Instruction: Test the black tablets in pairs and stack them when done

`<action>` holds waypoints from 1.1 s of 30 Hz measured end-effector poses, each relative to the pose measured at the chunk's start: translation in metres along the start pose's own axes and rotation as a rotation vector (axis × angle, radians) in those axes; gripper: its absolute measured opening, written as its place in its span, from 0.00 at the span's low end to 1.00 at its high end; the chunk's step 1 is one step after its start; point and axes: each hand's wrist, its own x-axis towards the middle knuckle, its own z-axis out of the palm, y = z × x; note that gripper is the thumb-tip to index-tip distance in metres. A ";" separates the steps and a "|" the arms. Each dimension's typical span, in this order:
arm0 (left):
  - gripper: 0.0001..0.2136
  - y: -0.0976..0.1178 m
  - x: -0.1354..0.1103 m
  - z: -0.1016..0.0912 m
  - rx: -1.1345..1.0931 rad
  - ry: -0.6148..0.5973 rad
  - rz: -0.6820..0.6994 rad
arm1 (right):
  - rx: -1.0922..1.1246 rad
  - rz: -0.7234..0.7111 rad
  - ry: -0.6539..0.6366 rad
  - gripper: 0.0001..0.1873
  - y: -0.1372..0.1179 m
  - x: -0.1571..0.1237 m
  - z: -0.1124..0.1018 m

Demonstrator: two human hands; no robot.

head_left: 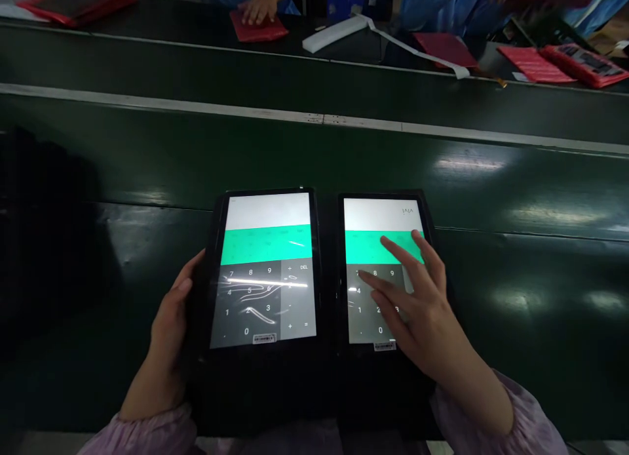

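Two tablets lie side by side on the green work surface, both lit with a calculator keypad under a green band and a white field. My left hand (170, 337) grips the left edge of the left tablet (265, 297), thumb along its side and the other fingers mostly hidden. Over the right tablet (383, 212) is my right hand (422, 311), fingers spread, the index fingertip at the 7 key. The right screen shows small upside-down text near its top. A barcode label (264, 338) sits at the bottom of the left tablet.
Beyond a pale metal strip (196, 106), a co-worker's hand (260, 8) rests on a red packet (258, 30). White foam (337, 34) and more red packets (580, 65) lie along the far bench. Dark stacked shapes (39, 225) stand at left.
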 end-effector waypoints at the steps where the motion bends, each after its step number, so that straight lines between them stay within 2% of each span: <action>1: 0.32 -0.001 0.000 -0.001 0.038 0.016 -0.007 | -0.004 -0.010 -0.018 0.17 0.000 0.001 0.000; 4: 0.33 -0.005 -0.003 0.000 0.117 0.092 0.030 | -0.035 0.035 0.058 0.17 0.008 0.002 -0.005; 7: 0.36 -0.001 -0.012 0.009 0.064 0.095 0.039 | -0.149 0.183 0.185 0.17 0.027 -0.001 -0.015; 11: 0.38 0.009 -0.021 0.023 -0.029 0.113 0.045 | -0.225 0.292 0.184 0.19 0.049 -0.008 -0.021; 13: 0.38 0.008 -0.019 0.021 -0.022 0.106 0.052 | -0.217 0.301 0.177 0.19 0.051 -0.009 -0.019; 18: 0.33 -0.005 -0.007 0.002 0.055 -0.023 0.077 | -0.164 0.206 0.148 0.19 0.045 -0.007 -0.011; 20: 0.32 -0.007 -0.006 0.000 0.046 -0.039 0.060 | -0.149 0.218 0.141 0.19 0.045 -0.007 -0.011; 23: 0.28 -0.005 -0.013 0.009 0.004 0.032 0.052 | -0.167 0.284 0.172 0.18 0.051 -0.010 -0.012; 26: 0.25 0.000 -0.018 0.021 -0.060 0.077 0.133 | -0.161 0.244 0.159 0.19 0.055 -0.010 -0.014; 29: 0.25 0.005 -0.012 0.027 -0.123 -0.043 0.189 | -0.161 0.183 0.139 0.19 0.045 -0.003 -0.016; 33: 0.28 0.004 0.009 0.023 -0.220 -0.218 0.160 | -0.100 0.131 0.142 0.16 -0.001 0.016 -0.008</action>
